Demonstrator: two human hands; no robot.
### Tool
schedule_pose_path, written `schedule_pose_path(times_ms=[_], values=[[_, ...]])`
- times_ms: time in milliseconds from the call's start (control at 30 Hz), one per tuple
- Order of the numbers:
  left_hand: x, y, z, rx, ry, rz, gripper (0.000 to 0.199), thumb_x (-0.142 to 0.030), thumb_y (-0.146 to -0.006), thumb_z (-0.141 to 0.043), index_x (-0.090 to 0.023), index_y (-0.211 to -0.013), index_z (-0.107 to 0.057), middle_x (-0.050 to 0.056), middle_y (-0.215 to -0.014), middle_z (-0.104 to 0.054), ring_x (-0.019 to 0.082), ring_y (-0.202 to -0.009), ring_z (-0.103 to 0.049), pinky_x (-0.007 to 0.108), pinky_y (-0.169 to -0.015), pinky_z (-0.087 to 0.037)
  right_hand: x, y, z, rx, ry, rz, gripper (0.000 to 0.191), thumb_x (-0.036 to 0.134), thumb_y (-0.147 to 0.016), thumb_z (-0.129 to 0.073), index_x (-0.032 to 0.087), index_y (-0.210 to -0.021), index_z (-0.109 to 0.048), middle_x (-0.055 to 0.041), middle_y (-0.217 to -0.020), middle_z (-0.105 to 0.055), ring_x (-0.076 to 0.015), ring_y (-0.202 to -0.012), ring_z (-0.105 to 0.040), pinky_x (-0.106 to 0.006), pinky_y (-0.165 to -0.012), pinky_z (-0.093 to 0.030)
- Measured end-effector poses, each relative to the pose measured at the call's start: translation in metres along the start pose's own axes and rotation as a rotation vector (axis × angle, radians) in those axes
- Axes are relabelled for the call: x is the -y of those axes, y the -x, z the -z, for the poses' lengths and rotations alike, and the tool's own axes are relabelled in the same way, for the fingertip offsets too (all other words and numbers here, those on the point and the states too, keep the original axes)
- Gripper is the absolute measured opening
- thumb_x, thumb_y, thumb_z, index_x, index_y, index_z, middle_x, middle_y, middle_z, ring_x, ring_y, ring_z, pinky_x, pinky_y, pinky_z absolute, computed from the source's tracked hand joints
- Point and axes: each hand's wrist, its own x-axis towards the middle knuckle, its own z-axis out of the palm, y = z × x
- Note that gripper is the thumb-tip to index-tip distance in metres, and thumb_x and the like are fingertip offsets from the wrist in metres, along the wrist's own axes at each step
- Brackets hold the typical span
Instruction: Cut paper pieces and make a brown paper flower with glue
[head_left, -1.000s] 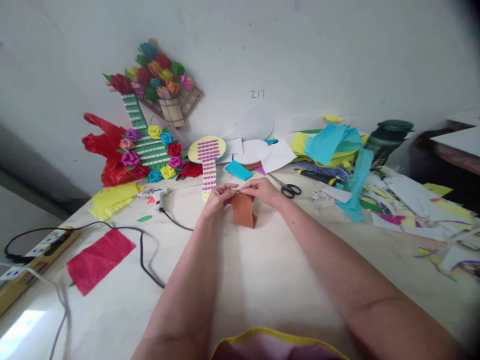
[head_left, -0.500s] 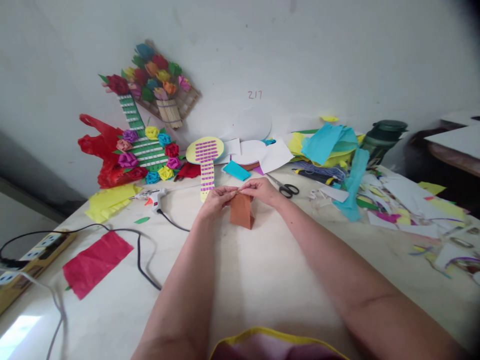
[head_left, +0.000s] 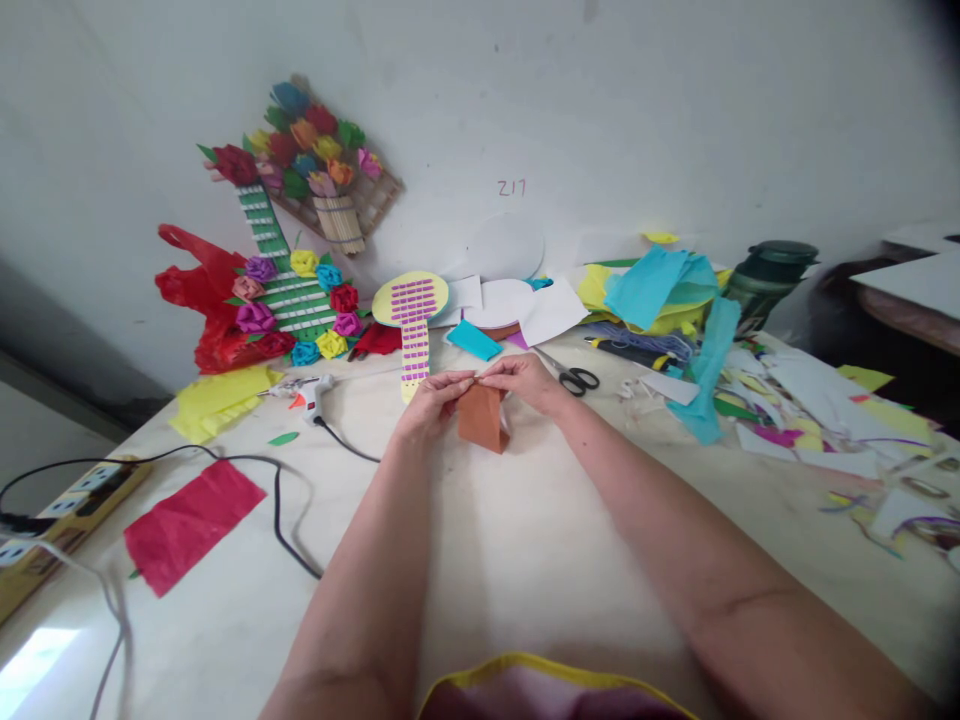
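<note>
Both hands pinch the top edge of a folded piece of brown paper (head_left: 481, 420), which hangs down just above the table. My left hand (head_left: 441, 398) has it at the upper left corner, fingers closed. At the upper right, my right hand (head_left: 523, 380) is closed on the same edge, its fingertips nearly meeting the left ones. A yellow cutout with purple woven strips (head_left: 415, 330) lies just behind my left hand. Scissors with black handles (head_left: 579, 381) lie right beside my right hand, and a folded blue paper (head_left: 474, 341) is beyond both hands.
A glue gun (head_left: 311, 395) with its cord and a red paper sheet (head_left: 195, 525) lie left, near a power strip (head_left: 75, 510). Paper flowers on a green woven piece (head_left: 296, 300) lean at the wall. Paper scraps (head_left: 817, 400) and a dark bottle (head_left: 772, 285) are right.
The brown paper has tilted slightly, its lower edge rising a little. Both hands keep their hold in nearly the same place.
</note>
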Motion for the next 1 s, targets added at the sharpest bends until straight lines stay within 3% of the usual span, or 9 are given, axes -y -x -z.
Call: schedule_pose_path(times_ms=[333, 500, 700, 1000], values=[[0.001, -0.001, 0.000, -0.051, 0.083, 0.011, 0.021, -0.014, -0.053, -0.075, -0.014, -0.073, -0.068, 0.004, -0.069, -0.067, 0.013, -0.061, -0.061, 0.023, -0.057, -0.046, 0.002, -0.001, -0.005, -0.034, 0.013, 0.021, 0.020, 0.033, -0.059, -0.069, 0.015, -0.069, -0.068, 0.0009, -0.055, -0.061, -0.0092, -0.049, -0.053, -0.022, -0.046, -0.044], [0.002, -0.002, 0.002, -0.049, 0.047, -0.015, 0.019, -0.021, -0.055, -0.076, -0.012, -0.069, -0.066, 0.004, -0.066, -0.065, 0.012, -0.058, -0.059, 0.022, -0.054, -0.044, 0.004, -0.001, -0.009, -0.052, 0.030, 0.012, 0.017, 0.032, -0.057, -0.070, 0.017, -0.065, -0.067, 0.0016, -0.053, -0.060, -0.0090, -0.047, -0.051, -0.022, -0.045, -0.043], [0.002, -0.001, 0.001, -0.041, -0.001, -0.008, 0.021, -0.018, -0.054, -0.077, -0.012, -0.071, -0.066, 0.002, -0.064, -0.065, 0.010, -0.056, -0.058, 0.020, -0.055, -0.044, 0.001, 0.000, -0.011, -0.058, 0.041, 0.025, 0.015, 0.032, -0.057, -0.070, 0.018, -0.062, -0.067, 0.0018, -0.053, -0.059, -0.0110, -0.049, -0.053, -0.024, -0.047, -0.045], [0.000, -0.002, -0.001, -0.033, -0.094, -0.039, 0.025, -0.024, -0.055, -0.076, -0.012, -0.075, -0.069, 0.007, -0.071, -0.067, 0.014, -0.061, -0.060, 0.023, -0.056, -0.044, 0.010, 0.002, -0.005, 0.001, -0.012, -0.027, 0.034, 0.046, -0.072, -0.058, 0.013, -0.066, -0.063, 0.0007, -0.051, -0.056, -0.0098, -0.046, -0.052, -0.023, -0.046, -0.045]])
